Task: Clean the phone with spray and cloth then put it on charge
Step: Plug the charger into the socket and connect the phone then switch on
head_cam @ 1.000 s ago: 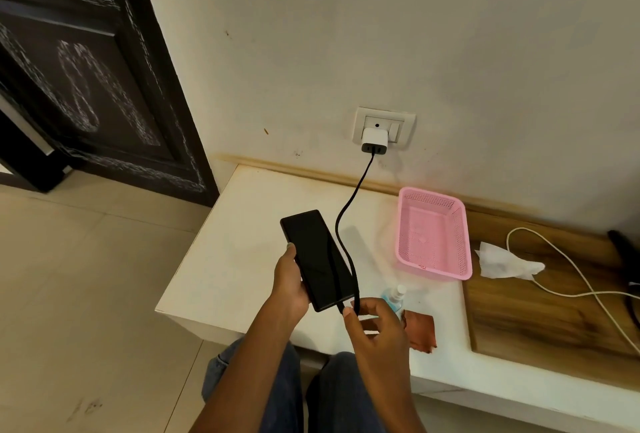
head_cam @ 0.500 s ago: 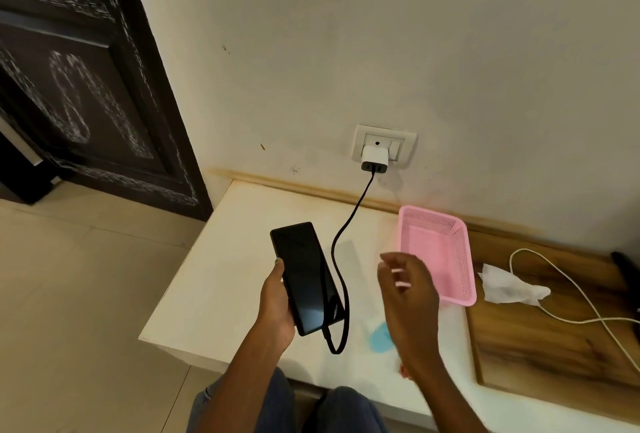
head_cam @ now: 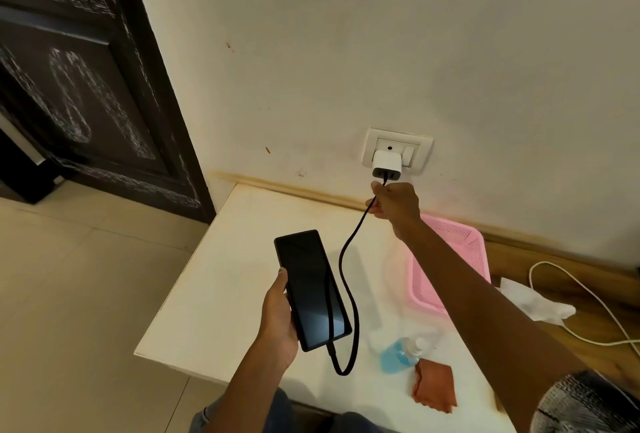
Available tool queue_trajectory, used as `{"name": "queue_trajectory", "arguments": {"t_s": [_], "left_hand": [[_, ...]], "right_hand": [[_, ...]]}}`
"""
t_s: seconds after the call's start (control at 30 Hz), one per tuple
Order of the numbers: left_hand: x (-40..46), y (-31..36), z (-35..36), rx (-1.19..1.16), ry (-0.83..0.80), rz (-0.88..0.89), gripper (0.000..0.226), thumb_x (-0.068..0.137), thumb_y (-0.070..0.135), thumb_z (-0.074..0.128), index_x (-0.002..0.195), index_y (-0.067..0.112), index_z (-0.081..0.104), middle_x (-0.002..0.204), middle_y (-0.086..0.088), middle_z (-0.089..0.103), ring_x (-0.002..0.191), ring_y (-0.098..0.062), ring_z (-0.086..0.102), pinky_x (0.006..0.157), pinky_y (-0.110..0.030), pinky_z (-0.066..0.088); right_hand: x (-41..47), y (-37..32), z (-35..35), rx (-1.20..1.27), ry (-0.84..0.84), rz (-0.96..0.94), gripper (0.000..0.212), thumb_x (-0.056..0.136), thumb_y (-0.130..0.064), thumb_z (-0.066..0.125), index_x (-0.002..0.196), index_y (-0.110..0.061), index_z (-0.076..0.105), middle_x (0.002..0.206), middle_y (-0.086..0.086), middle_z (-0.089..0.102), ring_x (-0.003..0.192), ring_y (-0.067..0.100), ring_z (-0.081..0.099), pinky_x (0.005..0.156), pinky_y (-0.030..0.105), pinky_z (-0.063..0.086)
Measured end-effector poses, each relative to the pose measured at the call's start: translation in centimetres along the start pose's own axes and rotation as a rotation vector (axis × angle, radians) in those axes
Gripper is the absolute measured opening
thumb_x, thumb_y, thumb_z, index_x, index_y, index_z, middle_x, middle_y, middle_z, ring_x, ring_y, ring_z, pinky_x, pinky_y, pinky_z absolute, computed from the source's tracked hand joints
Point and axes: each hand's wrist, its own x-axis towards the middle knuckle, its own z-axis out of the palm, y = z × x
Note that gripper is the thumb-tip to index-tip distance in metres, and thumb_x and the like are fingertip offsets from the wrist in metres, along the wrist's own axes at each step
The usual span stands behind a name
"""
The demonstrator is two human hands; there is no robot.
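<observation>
My left hand (head_cam: 277,315) grips a black phone (head_cam: 311,290), screen dark and facing up, over the white table (head_cam: 225,294). A black charging cable (head_cam: 349,294) is plugged into the phone's near end, loops below it and rises to the white adapter (head_cam: 387,166) in the wall socket (head_cam: 398,150). My right hand (head_cam: 394,200) is stretched out just under the adapter, fingers curled around the cable's top end. A spray bottle (head_cam: 398,358) with blue liquid lies on the table beside a rust-coloured cloth (head_cam: 434,389).
A pink basket (head_cam: 464,245) stands under my right forearm near the wall. A crumpled white tissue (head_cam: 540,304) and a white cord (head_cam: 571,294) lie on the wooden surface (head_cam: 606,328) to the right. A dark door (head_cam: 86,86) is at left.
My right hand let go of the cable plug at the phone's near end, rose across the table and reached the cable under the adapter. The phone stays in my left hand, now plugged in.
</observation>
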Motion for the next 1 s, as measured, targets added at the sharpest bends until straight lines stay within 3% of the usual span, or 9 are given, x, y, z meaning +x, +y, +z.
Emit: {"name": "queue_trajectory", "arguments": {"t_s": [0.13,0.23,0.33,0.53,0.67,0.77,0.83,0.9,1.0], "left_hand": [[0.2,0.1,-0.2,0.001,-0.009,-0.002,0.037,0.094,0.049,0.043,0.091,0.021,0.066,0.071,0.001,0.076,0.061,-0.019,0.073,0.055,-0.032,0.052],[0.4,0.2,-0.6,-0.006,-0.002,-0.003,0.035,0.093,0.049,0.044,0.093,0.022,0.066,0.072,0.001,0.076,0.066,-0.022,0.073,0.050,-0.030,0.054],[0.3,0.4,-0.9,-0.013,0.016,0.000,0.034,0.093,0.050,0.045,0.093,0.024,0.067,0.072,0.002,0.076,0.079,-0.024,0.069,0.056,-0.033,0.055],[-0.1,0.7,-1.5,-0.026,0.031,-0.014,0.035,0.092,0.051,0.046,0.096,0.023,0.066,0.074,0.001,0.076,0.084,-0.026,0.068,0.055,-0.033,0.054],[-0.6,1.1,-1.4,-0.034,0.031,-0.014,0.034,0.091,0.051,0.047,0.095,0.023,0.067,0.075,0.001,0.076,0.085,-0.025,0.068,0.055,-0.033,0.054],[-1.1,1.4,-1.2,-0.055,0.027,-0.004,0.035,0.091,0.051,0.049,0.095,0.022,0.068,0.081,-0.002,0.076,0.088,-0.027,0.068,0.062,-0.037,0.054],[-1.2,1.7,-1.1,-0.068,0.024,0.008,0.035,0.091,0.051,0.048,0.094,0.022,0.068,0.077,-0.001,0.076,0.087,-0.026,0.067,0.062,-0.037,0.053],[-1.3,2.0,-0.9,-0.088,0.020,0.024,0.033,0.093,0.050,0.046,0.094,0.024,0.066,0.073,0.001,0.076,0.086,-0.026,0.066,0.061,-0.036,0.051],[-1.3,2.3,-0.8,-0.107,0.034,0.038,0.034,0.094,0.049,0.044,0.093,0.023,0.066,0.078,-0.001,0.076,0.085,-0.025,0.066,0.062,-0.036,0.051]], "right_hand": [[1.0,-0.5,1.5,0.075,0.064,0.018,0.021,0.088,-0.005,0.050,0.101,0.010,0.057,0.066,0.015,0.062,0.051,0.022,0.058,0.068,0.043,0.056],[2.0,-0.5,2.9,0.055,0.150,0.043,0.013,0.088,-0.005,0.042,0.095,0.000,0.052,0.086,0.021,0.063,0.068,0.031,0.062,0.068,0.041,0.053],[2.1,0.1,3.6,-0.151,0.246,0.035,0.021,0.092,-0.009,0.038,0.102,-0.002,0.055,0.106,0.023,0.063,0.093,0.035,0.060,0.070,0.036,0.044],[2.3,0.7,3.3,-0.342,0.263,-0.010,0.025,0.092,-0.009,0.038,0.105,0.005,0.053,0.106,0.024,0.061,0.095,0.036,0.059,0.066,0.031,0.037],[1.9,0.7,2.4,-0.406,0.210,-0.036,0.026,0.094,-0.010,0.036,0.105,0.004,0.054,0.108,0.023,0.062,0.098,0.037,0.059,0.073,0.034,0.044],[0.6,0.5,1.0,-0.495,0.145,-0.088,0.026,0.096,-0.022,0.038,0.103,-0.001,0.052,0.111,0.022,0.061,0.101,0.037,0.057,0.077,0.036,0.043],[-1.6,0.4,0.0,-0.565,0.211,-0.167,0.035,0.093,-0.032,0.047,0.115,-0.005,0.047,0.114,0.021,0.055,0.103,0.037,0.054,0.082,0.040,0.044],[-5.2,0.8,-0.6,-0.496,0.299,-0.359,0.036,0.089,-0.028,0.057,0.117,-0.009,0.046,0.111,0.016,0.052,0.102,0.033,0.053,0.083,0.044,0.047],[-12.9,3.0,0.2,-0.268,0.115,-0.643,0.012,0.086,-0.016,0.059,0.098,-0.015,0.058,0.092,0.003,0.060,0.086,0.023,0.056,0.074,0.035,0.047]]}}
